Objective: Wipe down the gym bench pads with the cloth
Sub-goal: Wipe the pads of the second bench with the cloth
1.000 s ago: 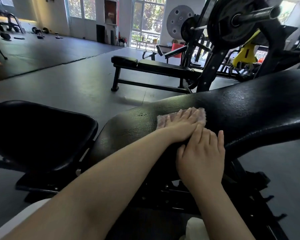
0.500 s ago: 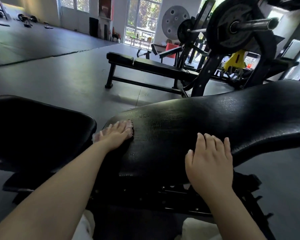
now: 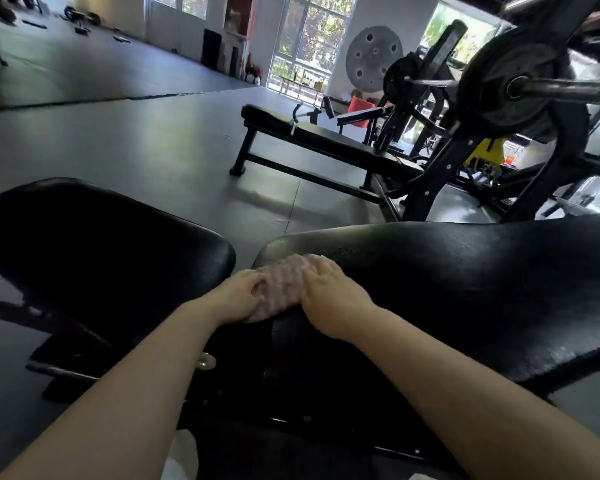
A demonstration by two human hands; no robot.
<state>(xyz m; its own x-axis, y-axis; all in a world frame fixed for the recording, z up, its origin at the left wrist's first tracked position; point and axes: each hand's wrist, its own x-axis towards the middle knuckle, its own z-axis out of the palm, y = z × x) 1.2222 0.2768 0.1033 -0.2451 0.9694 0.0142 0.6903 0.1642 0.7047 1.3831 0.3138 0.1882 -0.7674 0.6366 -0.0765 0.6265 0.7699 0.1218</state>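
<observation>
Gym floor behind; I've both hands, left hand [image 3: 238, 294] and right hand [image 3: 329, 299], gripping the bunched pink textured cloth [image 3: 281, 285] at the long black vinyl back pad's [image 3: 447, 289] end; black seat pad [image 3: 94, 244] looks unwiped.

Daylight pours in from the far windows [image 3: 305, 39], blown out and glaring off the floor [image 3: 146, 140]. The near bench pads [image 3: 465, 289] sit dim, almost black. Straight lines bow at the edges, and the whole view is slightly soft.
</observation>
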